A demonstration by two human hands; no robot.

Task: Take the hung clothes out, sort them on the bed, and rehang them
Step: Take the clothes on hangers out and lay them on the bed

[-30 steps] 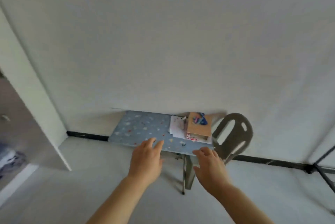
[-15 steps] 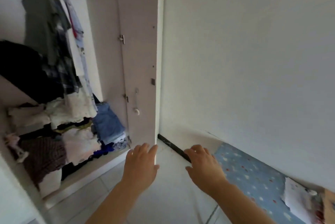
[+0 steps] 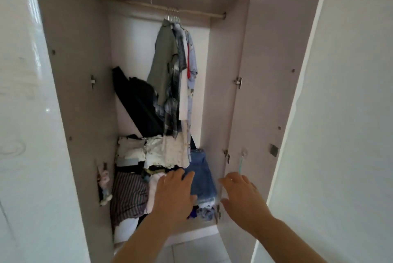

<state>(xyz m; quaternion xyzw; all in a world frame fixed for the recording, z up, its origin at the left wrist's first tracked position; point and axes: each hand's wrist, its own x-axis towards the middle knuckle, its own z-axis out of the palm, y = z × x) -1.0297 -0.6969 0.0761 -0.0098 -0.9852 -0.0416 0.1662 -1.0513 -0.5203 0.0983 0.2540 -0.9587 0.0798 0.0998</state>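
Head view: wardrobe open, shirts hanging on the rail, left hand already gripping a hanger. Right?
No. The head view shows the left hand open and holding nothing, low in front of the folded pile, far below the hangers. The wardrobe is open and the shirts hang on the rail.

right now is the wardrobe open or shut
Open. The door is swung out, and the hung clothes on the rail show inside.

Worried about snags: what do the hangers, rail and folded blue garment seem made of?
Hangers: thin silvery hooks, likely metal wire.
Rail: pale matte rod, perhaps wood; unclear.
Folded blue garment: looks like denim, faded blue with a pale frayed hem.
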